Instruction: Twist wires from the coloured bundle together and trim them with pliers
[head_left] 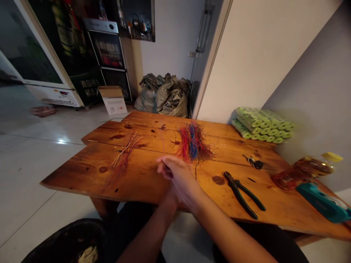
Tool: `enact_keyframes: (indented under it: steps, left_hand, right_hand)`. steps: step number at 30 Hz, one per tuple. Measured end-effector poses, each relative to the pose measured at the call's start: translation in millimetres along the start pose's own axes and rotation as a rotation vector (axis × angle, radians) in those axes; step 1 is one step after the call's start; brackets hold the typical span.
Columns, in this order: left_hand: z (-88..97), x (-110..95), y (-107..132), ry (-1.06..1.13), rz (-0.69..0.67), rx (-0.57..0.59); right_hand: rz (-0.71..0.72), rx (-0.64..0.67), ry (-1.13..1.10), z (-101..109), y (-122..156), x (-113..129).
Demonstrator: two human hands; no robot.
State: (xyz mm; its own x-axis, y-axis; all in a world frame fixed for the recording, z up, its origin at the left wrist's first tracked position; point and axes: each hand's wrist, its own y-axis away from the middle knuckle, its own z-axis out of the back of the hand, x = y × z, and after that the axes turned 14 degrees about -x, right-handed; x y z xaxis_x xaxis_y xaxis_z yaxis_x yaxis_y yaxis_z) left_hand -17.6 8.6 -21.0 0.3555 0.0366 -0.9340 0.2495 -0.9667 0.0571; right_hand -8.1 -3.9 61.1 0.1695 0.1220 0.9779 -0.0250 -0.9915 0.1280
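My right hand [178,173] is closed over the near middle of the wooden table [148,175], with thumb and fingers pressed together. A faint thin strand rises just beyond its fingertips, but whether they hold it is unclear. Most of my left hand [173,195] is hidden under my right wrist, its fingers out of sight. Beyond my right hand lies a thick bundle of thin coloured wires [193,140], red, blue and brown. A looser bunch of reddish and pale wires [125,155] is on the left. Pliers with dark green handles [241,191] rest open on the right.
A key with a black fob [256,163], an amber bottle [301,171] and a teal tape dispenser [323,201] are on the right. Green-wrapped paper rolls [260,126] are stacked at the back right. A black bin [65,241] stands below left; grey sacks [164,95] lie behind the table.
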Motion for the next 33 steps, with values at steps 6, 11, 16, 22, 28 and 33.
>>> enact_keyframes:
  steps: [6, 11, 16, 22, 28, 33]
  left_hand:
    - [-5.2, 18.5, 12.1, -0.085, 0.132, 0.283]
    - [-1.3, 8.9, 8.9, -0.159, 0.141, 0.314]
    - [-4.7, 2.5, 10.1, -0.187, 0.126, 0.317]
    - [-9.2, 6.7, 26.2, -0.512, -0.095, 0.341]
    - [-7.5, -2.3, 45.8, -0.796, -0.647, 0.526]
    - [-1.7, -1.2, 24.9, -0.912, -0.614, 0.403]
  right_hand:
    - [-0.020, 0.214, 0.290, -85.9, -63.7, -12.8]
    - [-0.014, 0.320, 0.496, -90.7, -52.0, -33.3]
    - [0.402, 0.336, 0.618, -33.1, 7.5, -24.7]
    - [0.634, 0.147, 0.865, 31.3, 72.7, -65.3]
    - [1.010, 0.125, 0.892, 54.3, 90.2, -104.2]
    - [0.771, -0.085, 0.858, 85.9, 35.9, -33.1]
